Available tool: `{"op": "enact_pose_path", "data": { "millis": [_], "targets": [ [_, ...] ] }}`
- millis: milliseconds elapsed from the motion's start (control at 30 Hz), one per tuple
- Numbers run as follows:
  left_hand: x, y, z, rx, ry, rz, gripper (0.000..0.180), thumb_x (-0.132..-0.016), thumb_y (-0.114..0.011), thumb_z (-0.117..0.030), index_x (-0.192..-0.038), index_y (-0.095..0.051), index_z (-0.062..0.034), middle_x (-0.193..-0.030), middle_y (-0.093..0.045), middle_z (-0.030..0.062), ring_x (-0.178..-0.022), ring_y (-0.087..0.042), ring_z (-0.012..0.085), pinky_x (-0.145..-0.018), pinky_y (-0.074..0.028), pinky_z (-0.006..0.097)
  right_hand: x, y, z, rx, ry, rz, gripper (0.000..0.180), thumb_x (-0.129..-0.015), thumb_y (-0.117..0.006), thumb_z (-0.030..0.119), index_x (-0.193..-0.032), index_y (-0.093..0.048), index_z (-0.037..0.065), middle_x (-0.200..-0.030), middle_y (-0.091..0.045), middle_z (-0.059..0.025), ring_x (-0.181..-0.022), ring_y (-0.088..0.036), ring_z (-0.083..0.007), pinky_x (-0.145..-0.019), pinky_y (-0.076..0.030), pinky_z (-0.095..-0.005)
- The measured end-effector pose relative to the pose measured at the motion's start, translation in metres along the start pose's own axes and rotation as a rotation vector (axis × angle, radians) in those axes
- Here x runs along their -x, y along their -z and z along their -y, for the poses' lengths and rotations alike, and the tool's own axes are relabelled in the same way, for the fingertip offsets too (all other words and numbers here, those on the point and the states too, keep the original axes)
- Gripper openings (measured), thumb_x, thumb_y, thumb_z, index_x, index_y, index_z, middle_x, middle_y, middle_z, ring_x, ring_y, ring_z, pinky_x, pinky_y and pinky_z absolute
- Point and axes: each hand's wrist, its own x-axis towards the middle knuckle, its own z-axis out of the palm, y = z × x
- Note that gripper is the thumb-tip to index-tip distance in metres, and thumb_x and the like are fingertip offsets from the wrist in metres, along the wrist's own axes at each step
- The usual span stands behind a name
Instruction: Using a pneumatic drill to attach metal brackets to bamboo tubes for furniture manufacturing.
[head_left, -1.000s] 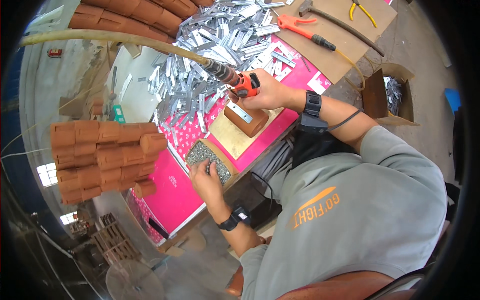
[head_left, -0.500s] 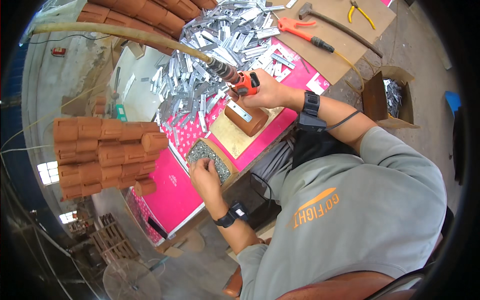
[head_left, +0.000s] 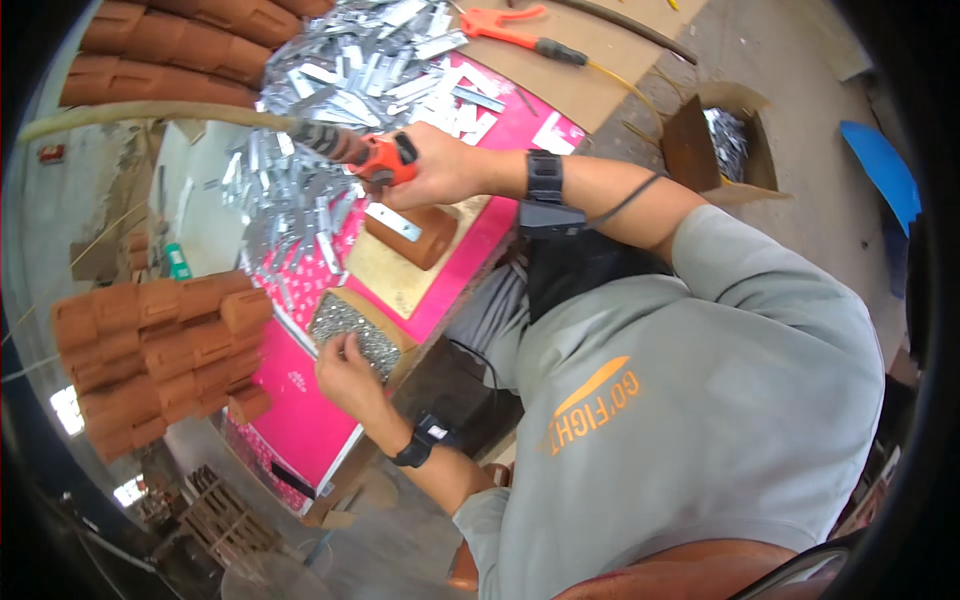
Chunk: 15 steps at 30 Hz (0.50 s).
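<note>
My right hand point(head_left: 435, 168) is wrapped round an orange-red power screwdriver point(head_left: 385, 162) with a hose at its back end. Below that hand, a brown rounded block point(head_left: 432, 236) lies on a pale yellow board point(head_left: 395, 285). A silver metal strip with holes point(head_left: 394, 221) rests on top of the block; the tool's tip is hidden by my hand. My left hand point(head_left: 350, 380) is over the near edge of an open box of small grey metal pieces, probably screws point(head_left: 365, 335). Its fingertips are pinched together, and anything between them is too small to make out.
Loose metal strips point(head_left: 350, 80) are heaped across the pink table point(head_left: 300, 400). Brown blocks are stacked at the left point(head_left: 160, 350) and far left point(head_left: 180, 50). An orange air gun point(head_left: 510, 28) lies on cardboard. A carton of metal parts point(head_left: 720, 145) stands on the floor.
The whole view has shifted, so the table and both hands appear farther left. My left hand's fingertips have drawn together at the box. The right hand still grips the screwdriver above the block.
</note>
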Motion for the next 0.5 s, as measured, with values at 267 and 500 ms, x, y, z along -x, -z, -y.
{"op": "enact_pose_path", "data": {
  "millis": [267,500],
  "targets": [
    [0.005,-0.008,-0.006,0.244,0.099,-0.175,0.019,-0.093,-0.070,-0.017,-0.092,-0.070,0.0018,-0.087,-0.074,0.0115,-0.073,-0.067,0.0186,-0.062,-0.052,0.031,0.001,-0.002,0.002,-0.120,0.055,-0.089,0.021,-0.072,-0.072,0.020,-0.084,-0.067,0.004,-0.068,-0.063,-0.0054,-0.061,-0.057,-0.0157,-0.062,-0.048,-0.0321],
    [0.005,-0.005,-0.027,1.087,0.282,-0.101,0.011,-0.100,-0.061,-0.013,-0.099,-0.057,-0.0020,-0.095,-0.072,0.0142,-0.073,-0.066,0.0143,-0.057,-0.051,0.021,0.000,-0.003,0.003,-0.076,0.060,-0.082,0.023,-0.070,-0.073,0.020,-0.085,-0.067,0.004,-0.070,-0.065,-0.0073,-0.063,-0.060,-0.0192,-0.063,-0.048,-0.0340]
  ]
}}
